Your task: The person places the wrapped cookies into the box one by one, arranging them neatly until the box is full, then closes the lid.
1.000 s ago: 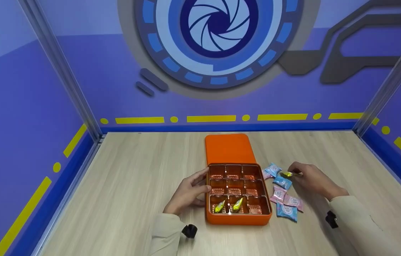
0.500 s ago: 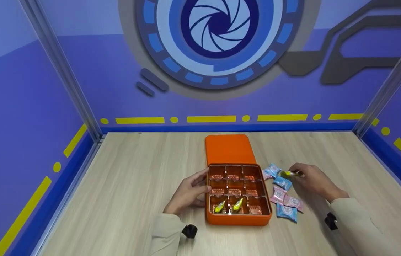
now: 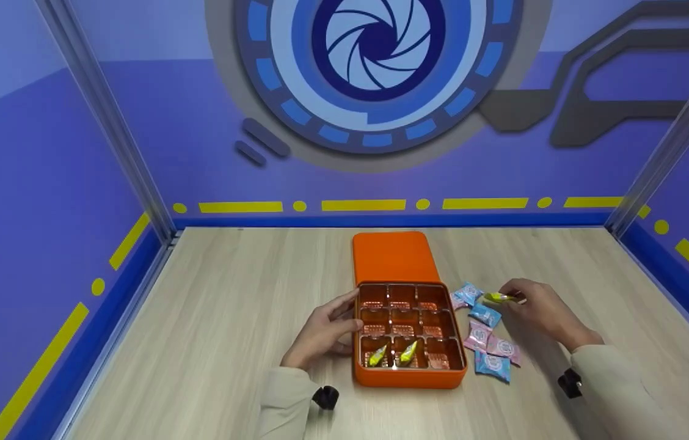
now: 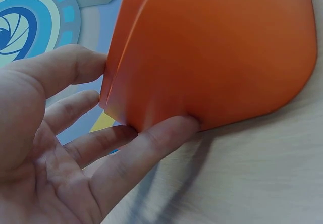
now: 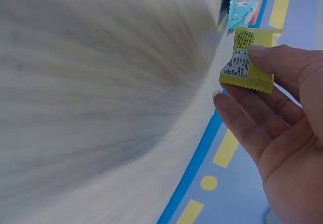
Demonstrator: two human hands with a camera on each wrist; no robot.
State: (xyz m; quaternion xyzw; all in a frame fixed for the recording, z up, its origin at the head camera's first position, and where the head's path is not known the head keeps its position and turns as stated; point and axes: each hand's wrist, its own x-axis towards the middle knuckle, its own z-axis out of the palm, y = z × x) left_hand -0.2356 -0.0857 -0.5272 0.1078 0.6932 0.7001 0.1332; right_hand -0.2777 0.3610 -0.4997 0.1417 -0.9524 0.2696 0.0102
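A small yellow wrapped candy (image 3: 499, 297) is pinched between the thumb and fingers of my right hand (image 3: 543, 308), just above the blue and pink packets. The right wrist view shows its printed back (image 5: 247, 60) under the thumb. With mostly straight fingers, my left hand (image 3: 323, 330) touches the left side of the orange box (image 3: 408, 377). Up close in the left wrist view, the fingertips (image 4: 176, 128) lie against the box's orange wall (image 4: 217, 57). The box has nine-like rows of compartments; two in the front row, left and middle, hold yellow candies (image 3: 377, 355).
Right of the box lie several blue candies (image 3: 492, 365) and pink candies (image 3: 504, 348), some overlapping. Behind the box, and against it, is an orange lid (image 3: 394, 255). Patterned blue-purple walls (image 3: 369, 183) bound the wooden table (image 3: 247, 275) at the back and sides.
My right hand, with the yellow candy, has shifted very slightly right and up from the packets. The left hand and the box stay in place.
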